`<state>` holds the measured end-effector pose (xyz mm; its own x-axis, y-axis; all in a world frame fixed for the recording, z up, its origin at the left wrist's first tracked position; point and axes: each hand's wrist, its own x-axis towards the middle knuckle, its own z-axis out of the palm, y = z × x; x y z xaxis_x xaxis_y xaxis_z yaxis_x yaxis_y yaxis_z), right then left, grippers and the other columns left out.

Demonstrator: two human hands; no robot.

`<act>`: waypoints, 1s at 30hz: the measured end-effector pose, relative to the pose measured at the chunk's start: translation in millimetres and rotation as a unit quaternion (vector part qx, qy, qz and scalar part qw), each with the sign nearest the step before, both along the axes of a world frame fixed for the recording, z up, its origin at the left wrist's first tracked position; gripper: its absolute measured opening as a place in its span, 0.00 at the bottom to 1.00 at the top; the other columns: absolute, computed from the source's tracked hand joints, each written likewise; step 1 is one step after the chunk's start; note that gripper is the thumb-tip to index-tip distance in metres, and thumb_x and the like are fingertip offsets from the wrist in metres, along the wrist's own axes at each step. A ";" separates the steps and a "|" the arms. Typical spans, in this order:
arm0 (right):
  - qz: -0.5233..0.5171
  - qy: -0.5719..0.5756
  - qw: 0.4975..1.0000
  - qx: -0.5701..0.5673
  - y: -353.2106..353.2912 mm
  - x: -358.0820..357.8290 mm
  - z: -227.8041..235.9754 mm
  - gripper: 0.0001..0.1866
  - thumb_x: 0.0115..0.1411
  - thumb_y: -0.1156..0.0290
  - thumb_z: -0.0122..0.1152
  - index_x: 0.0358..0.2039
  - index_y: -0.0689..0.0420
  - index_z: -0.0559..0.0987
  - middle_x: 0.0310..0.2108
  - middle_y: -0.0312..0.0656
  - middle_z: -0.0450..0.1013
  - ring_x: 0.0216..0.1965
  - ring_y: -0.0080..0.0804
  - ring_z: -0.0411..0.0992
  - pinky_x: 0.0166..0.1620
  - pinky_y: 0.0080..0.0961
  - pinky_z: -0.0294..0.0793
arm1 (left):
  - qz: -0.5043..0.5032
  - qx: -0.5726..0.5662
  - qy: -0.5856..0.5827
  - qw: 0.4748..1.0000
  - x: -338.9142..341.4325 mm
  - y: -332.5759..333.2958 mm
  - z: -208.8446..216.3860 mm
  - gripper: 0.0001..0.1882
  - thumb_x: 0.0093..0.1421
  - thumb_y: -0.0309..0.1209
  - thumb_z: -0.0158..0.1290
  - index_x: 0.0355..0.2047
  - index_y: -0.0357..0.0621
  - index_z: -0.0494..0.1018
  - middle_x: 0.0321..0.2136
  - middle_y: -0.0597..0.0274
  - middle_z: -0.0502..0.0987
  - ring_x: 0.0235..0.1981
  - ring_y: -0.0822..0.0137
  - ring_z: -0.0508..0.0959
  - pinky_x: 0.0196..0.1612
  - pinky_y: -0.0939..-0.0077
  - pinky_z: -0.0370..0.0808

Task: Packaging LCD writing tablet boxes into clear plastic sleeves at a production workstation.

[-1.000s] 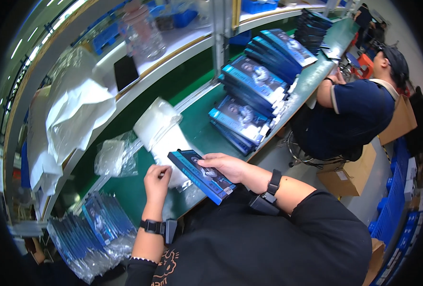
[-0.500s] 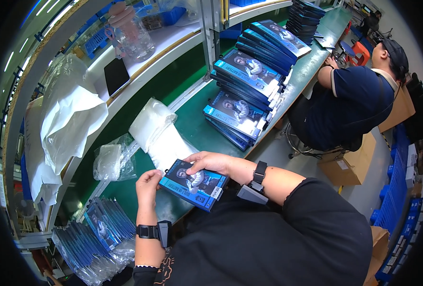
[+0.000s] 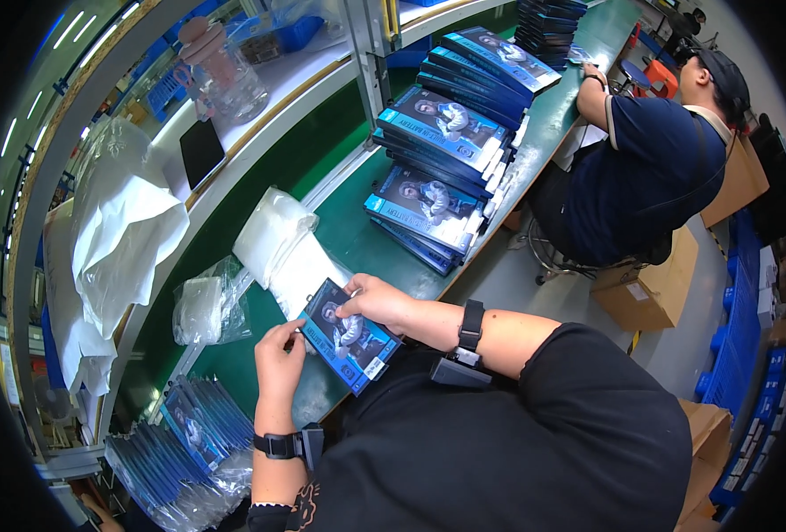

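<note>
A flat blue-and-black retail box [image 3: 347, 333] with a printed picture is held over the near edge of the bench. My right hand [image 3: 377, 301] grips its upper right side, thumb on the printed face and fingers hidden beneath. At the box's left edge, my left hand [image 3: 280, 356] is closed, its thumb and fingertips pinching the edge. Just beyond the box lies a pile of clear plastic bags [image 3: 273, 229] on the green bench, its near end touching or tucked behind the box.
Stacks of similar boxes [image 3: 428, 199] stand along the green bench [image 3: 344, 208] ahead. Bagged boxes [image 3: 167, 452] fill the lower left. A smaller bag bundle [image 3: 205, 306] lies by the shelf [image 3: 309, 75]. A seated co-worker [image 3: 650, 186] is on the right, near a cardboard carton [image 3: 650, 284].
The box has turned so its long side slopes more steeply. My hands stay on its two sides. The co-worker's arm now reaches farther forward along the bench, and my view has shifted slightly.
</note>
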<state>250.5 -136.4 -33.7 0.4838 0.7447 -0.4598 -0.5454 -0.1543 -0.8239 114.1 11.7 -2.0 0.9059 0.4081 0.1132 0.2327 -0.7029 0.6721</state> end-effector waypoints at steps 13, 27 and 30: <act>0.149 -0.070 0.986 -0.014 -16.3 -13.3 32.1 0.15 0.47 0.62 0.68 0.26 0.61 0.77 0.15 0.33 0.65 0.19 0.18 0.66 0.22 0.19 0.63 | 0.144 -0.704 -0.121 0.685 -6.2 -10.9 -8.4 0.19 0.57 0.31 0.46 0.47 0.34 0.66 0.42 0.53 0.74 0.43 0.58 0.75 0.48 0.63 0.71; -0.139 -0.453 0.855 0.209 -22.0 -11.1 66.8 0.15 0.53 0.85 0.43 0.40 0.60 0.72 0.28 0.44 0.66 0.29 0.37 0.69 0.36 0.25 0.69 | -0.144 -0.754 0.031 0.641 -15.0 -34.3 11.1 0.27 0.63 0.43 0.39 0.52 0.31 0.61 0.48 0.41 0.68 0.52 0.46 0.67 0.55 0.48 0.63; -0.082 -0.424 0.874 0.223 -18.5 -13.4 81.8 0.07 0.55 0.83 0.42 0.31 0.61 0.70 0.27 0.42 0.67 0.29 0.29 0.67 0.33 0.24 0.66 | -0.090 -0.756 0.046 0.647 -14.8 -39.3 16.2 0.29 0.63 0.47 0.38 0.51 0.32 0.62 0.46 0.43 0.69 0.51 0.49 0.69 0.53 0.51 0.66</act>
